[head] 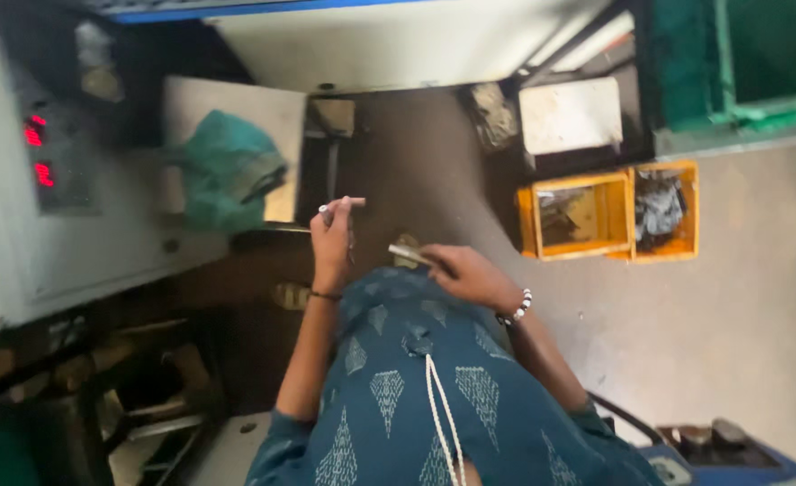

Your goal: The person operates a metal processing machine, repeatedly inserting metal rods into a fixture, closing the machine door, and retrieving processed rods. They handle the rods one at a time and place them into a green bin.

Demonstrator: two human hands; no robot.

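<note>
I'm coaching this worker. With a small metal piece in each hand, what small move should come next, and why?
Probably bring the left hand with its thin metal rod towards the short grey metal piece in the right hand: both are raised, close together, apart.

So the control box [47,198] sits on the left with a crumpled cloth [222,171] just to its right. Two crates [609,216] sit side by side on the floor [740,297] over on the right. Both hands are in the middle between them, left hand [332,243] near the cloth, right hand [470,274] just beside it.

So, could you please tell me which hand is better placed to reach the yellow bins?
Probably the right hand: holding a small metal piece, it is nearer the yellow bins than the left hand.
</note>
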